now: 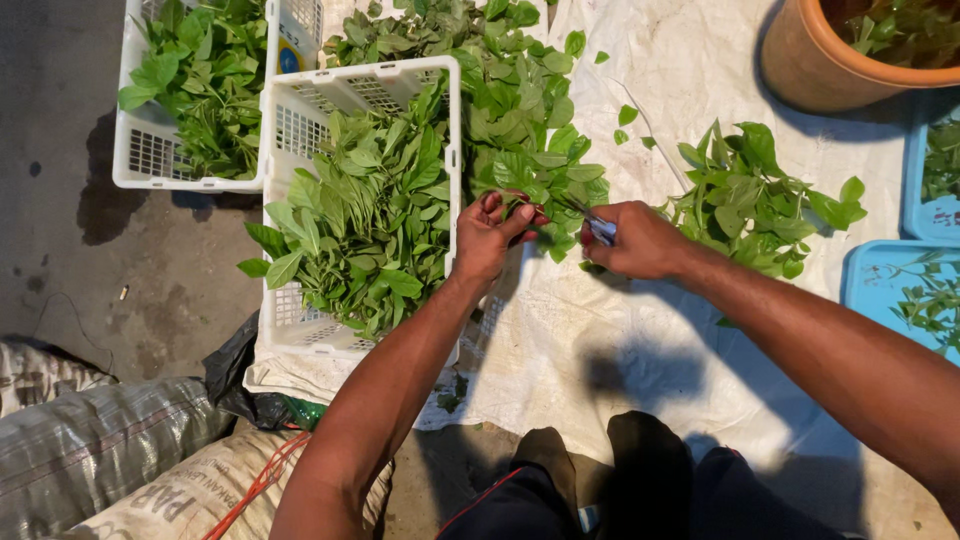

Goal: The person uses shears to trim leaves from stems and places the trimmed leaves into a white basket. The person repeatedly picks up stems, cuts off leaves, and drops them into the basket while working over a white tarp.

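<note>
My left hand [490, 235] pinches a small bunch of green leafy stems [528, 205], fingers clamped together around it, just above the white woven sheet [600, 340] spread on the floor. My right hand [635, 240] is closed around a small metal-bladed cutting tool [597, 226], its tip touching the bunch. Just beside my left hand, a white slotted plastic crate [290, 320] holds cut leaves. A loose pile of green leaves [750, 200] lies on the sheet near my right hand.
</note>
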### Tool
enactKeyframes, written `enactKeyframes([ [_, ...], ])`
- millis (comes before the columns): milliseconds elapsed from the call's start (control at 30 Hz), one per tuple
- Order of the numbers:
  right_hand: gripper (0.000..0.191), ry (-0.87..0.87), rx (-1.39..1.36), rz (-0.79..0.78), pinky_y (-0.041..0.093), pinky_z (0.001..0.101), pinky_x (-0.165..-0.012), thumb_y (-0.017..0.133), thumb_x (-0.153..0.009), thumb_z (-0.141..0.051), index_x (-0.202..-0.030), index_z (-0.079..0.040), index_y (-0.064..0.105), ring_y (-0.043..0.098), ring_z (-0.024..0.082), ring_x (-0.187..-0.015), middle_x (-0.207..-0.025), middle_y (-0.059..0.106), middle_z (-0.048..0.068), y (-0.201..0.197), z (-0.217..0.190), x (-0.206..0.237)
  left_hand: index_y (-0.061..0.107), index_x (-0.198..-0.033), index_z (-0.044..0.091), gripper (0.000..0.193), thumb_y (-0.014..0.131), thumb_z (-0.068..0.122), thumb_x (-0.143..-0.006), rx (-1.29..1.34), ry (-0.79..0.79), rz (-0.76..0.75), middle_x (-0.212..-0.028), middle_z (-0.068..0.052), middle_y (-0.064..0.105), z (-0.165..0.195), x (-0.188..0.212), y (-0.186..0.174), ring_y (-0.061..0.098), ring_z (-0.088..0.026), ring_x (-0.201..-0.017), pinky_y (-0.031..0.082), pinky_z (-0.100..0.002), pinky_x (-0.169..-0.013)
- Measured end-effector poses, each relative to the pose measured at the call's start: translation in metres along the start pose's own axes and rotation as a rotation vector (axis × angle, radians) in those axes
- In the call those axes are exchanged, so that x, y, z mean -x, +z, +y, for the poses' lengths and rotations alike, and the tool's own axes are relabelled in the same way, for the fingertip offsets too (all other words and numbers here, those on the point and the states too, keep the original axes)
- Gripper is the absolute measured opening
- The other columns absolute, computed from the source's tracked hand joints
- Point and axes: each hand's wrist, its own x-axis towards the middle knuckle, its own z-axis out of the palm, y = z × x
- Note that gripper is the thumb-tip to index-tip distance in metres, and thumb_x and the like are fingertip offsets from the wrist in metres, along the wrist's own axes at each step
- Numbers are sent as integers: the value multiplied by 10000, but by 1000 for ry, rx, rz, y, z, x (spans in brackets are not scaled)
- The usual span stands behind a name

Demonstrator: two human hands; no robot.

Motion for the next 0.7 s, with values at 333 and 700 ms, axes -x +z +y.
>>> enactKeyframes([
  [333,281,101,-160,218,528,377,-627,757,-709,-152,-948,-30,676,663,221,-663,-747,694,112,45,-22,-3,675,-1083,-5,231,785,77,-899,75,82,82,-1010,-126,753,-8,8,30,745,-200,-907,637,-327,-724],
  [700,355,72,113,316,530,448,-655,775,-788,-215,-1009,21,627,676,344,-660,-685,670,189,42,-28,-1,680,-1065,-21,216,795,68,-905,100,130,70,-1014,-123,754,-14,6,34,747,-183,-903,634,-304,-758],
])
